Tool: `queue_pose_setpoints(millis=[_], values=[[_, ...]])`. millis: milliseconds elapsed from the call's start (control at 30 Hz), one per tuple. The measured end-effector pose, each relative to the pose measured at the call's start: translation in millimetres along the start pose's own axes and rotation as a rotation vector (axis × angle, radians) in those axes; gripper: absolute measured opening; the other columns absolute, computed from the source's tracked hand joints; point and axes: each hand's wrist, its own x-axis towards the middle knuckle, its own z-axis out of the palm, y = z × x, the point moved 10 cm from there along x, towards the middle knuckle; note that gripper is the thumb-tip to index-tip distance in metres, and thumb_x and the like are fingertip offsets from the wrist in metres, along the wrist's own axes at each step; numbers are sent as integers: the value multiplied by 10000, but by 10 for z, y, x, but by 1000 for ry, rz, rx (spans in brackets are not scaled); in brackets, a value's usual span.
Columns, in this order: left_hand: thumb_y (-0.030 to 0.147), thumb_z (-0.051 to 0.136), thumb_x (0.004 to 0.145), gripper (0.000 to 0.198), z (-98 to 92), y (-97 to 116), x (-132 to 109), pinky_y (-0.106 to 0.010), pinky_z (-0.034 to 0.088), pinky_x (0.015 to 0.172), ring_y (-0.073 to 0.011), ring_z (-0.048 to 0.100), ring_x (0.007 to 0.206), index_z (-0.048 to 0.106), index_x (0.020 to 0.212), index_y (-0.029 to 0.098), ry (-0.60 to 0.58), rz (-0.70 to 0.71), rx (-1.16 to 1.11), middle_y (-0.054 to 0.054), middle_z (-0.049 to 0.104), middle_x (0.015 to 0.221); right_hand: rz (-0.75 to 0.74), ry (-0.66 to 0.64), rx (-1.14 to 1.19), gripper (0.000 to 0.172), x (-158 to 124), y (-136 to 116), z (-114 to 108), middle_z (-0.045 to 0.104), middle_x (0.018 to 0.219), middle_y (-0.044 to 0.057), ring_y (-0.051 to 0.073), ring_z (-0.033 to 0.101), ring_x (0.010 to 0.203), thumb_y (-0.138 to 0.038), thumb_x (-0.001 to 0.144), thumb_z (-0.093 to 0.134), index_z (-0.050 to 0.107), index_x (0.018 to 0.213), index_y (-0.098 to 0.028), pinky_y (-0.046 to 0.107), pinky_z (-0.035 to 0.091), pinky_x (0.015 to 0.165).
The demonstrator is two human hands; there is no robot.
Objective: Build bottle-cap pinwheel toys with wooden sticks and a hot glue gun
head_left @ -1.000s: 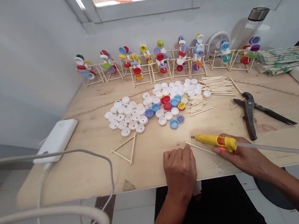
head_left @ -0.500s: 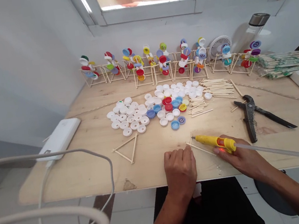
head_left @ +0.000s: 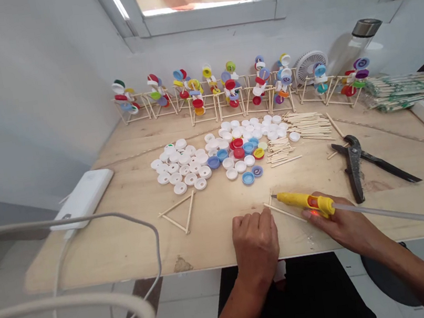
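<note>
Resting by the front edge of the worktop, the left hand has its fingers curled under; whether that grip holds anything cannot be told. Plain wood stretches between it and a stick triangle well apart on the left; bottle caps lie beyond, and black pliers sit to the right. The right hand closes its grip around a glue gun, nozzle close to the left end of a pale stick slanting between the hands. The glue gun is yellow with an orange-red inset, a red light underneath and a translucent glue stick jutting from its rear.
</note>
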Motion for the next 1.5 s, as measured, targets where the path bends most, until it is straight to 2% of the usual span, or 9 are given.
queue_pose_setpoints(millis=[400,600,700,833,1033,1100,1267,1400,1500], values=[[153,488,856,152,9,5,-12,-322,315,620,-147,512,592,632,903,161,2,11,13,-2,586,616,12,-17,55,300,-13,52,10,625,796,21,214,613,718,-483,899,459,584,837,-218,290,480,618],[154,485,858,151,0,19,-8,-321,315,622,-152,519,599,631,899,160,8,20,17,-9,596,627,130,-102,435,347,-46,60,-2,662,895,45,259,627,832,-509,853,551,627,981,-195,336,525,709],[147,485,857,152,-10,23,-8,-323,317,624,-155,524,600,632,894,159,20,23,21,-11,599,626,173,-18,605,370,-64,71,-186,663,858,50,258,623,827,-540,804,610,649,915,-190,321,537,685],[142,479,854,156,-14,37,-12,-327,320,632,-160,537,613,630,890,158,28,34,27,-18,612,642,189,94,617,383,-132,127,-365,661,816,48,225,618,768,-576,805,594,678,809,-203,275,528,629],[155,483,855,151,6,21,-11,-330,326,640,-163,549,619,626,901,166,18,23,28,-14,617,642,262,5,724,449,-227,140,-86,685,949,94,279,613,917,-599,768,639,706,913,-179,377,506,836],[153,485,855,149,4,21,-11,-328,329,645,-163,558,631,624,906,167,17,24,23,-14,626,655,277,12,718,467,-246,135,-99,683,981,103,288,607,948,-606,764,641,707,929,-174,388,502,852],[162,482,865,143,-29,37,-14,-320,339,655,-155,581,656,623,889,164,28,48,18,-24,647,693,196,272,574,409,-328,218,-651,667,1046,80,267,610,949,-564,818,588,669,1011,-213,338,525,769],[160,485,863,139,-51,50,-15,-317,350,655,-155,584,643,622,886,162,47,74,25,-23,647,687,59,548,88,288,-493,328,-1153,651,1007,77,256,615,905,-434,878,518,593,1052,-218,335,498,744],[152,483,858,144,-60,58,-19,-317,352,650,-158,591,649,622,891,167,65,90,25,-22,648,686,-122,685,-283,230,-600,378,-1286,632,988,98,266,603,888,-356,883,495,555,1042,-201,371,460,778]])
